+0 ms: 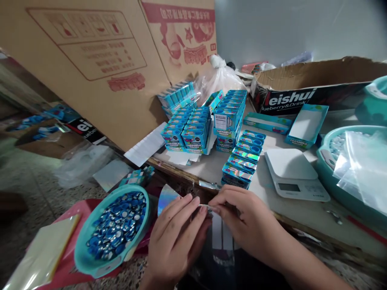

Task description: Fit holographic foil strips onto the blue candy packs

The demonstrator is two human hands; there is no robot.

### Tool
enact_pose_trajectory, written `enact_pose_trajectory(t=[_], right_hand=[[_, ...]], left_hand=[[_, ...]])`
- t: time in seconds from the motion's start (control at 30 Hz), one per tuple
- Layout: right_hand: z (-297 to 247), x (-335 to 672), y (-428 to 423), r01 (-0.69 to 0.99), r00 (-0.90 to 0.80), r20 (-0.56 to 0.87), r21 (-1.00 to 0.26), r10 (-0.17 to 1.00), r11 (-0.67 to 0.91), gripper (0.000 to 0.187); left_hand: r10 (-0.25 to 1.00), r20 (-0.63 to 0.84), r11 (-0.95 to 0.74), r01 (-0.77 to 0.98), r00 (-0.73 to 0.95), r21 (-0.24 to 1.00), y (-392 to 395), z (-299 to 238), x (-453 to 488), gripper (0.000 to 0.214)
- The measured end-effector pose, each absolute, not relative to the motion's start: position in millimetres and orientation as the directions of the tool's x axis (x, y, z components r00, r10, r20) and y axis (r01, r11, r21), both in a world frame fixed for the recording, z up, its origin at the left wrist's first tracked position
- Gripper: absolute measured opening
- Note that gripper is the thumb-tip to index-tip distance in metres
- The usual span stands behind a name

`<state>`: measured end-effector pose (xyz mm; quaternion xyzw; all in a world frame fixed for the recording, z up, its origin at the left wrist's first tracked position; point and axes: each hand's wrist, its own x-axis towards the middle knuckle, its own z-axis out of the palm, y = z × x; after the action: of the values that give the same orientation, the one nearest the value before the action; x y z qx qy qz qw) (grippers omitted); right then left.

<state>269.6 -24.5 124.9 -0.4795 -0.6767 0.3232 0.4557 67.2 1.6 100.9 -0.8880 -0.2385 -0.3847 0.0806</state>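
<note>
My left hand is closed around a shiny holographic piece, its curved corner sticking out left of the fingers. Thumb and fingers of my right hand pinch a thin pale edge at the left fingertips; whether this belongs to the same piece I cannot tell. Just beyond the hands, a row of small blue boxes with shiny tops lies on the table. Left of my hands a turquoise basin holds many blue-and-silver wrapped pieces.
Stacked blue display boxes stand at the table's back, beside a large cardboard box. A white scale and a turquoise tub with clear bags are right. Yellowish sheets lie on a red stool.
</note>
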Motion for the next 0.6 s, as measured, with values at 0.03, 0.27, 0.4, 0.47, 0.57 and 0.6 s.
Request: enact_pose_trajectory(t=[0.03,0.27,0.4,0.47,0.57,0.6], right_hand=[[125.0,269.2,-24.6,0.336,-0.118,0.303,-0.884,0.946,0.325,0.023],[122.9,269.1,-27.6,0.279,-0.052,0.276,-0.919,0.960,0.279,0.017],[123.6,276.4,-30.6,0.309,0.082,0.290,-0.917,0.954,0.252,0.013],[126.8,283.2,-32.6,0.327,0.156,0.301,-0.915,0.941,0.238,0.011],[138.0,299.3,-37.1,0.319,0.257,0.311,-0.921,0.915,0.223,0.009],[143.7,306.5,-39.4,0.318,0.287,0.309,-0.924,0.907,0.214,0.009]], left_hand=[[0.349,0.723,-0.877,0.479,0.596,0.029,1.4,101.2,66.6,0.040],[0.251,0.742,-0.916,0.401,0.621,-0.026,3.7,102.2,67.7,0.029],[0.150,0.754,-0.970,0.244,0.639,-0.014,4.6,96.3,75.9,0.017],[0.136,0.760,-0.986,0.165,0.636,0.038,5.7,94.3,79.4,0.016],[0.154,0.739,-0.982,0.018,0.655,0.189,9.0,99.1,82.6,0.020],[0.151,0.719,-0.967,-0.051,0.678,0.250,10.3,103.2,83.9,0.024]])
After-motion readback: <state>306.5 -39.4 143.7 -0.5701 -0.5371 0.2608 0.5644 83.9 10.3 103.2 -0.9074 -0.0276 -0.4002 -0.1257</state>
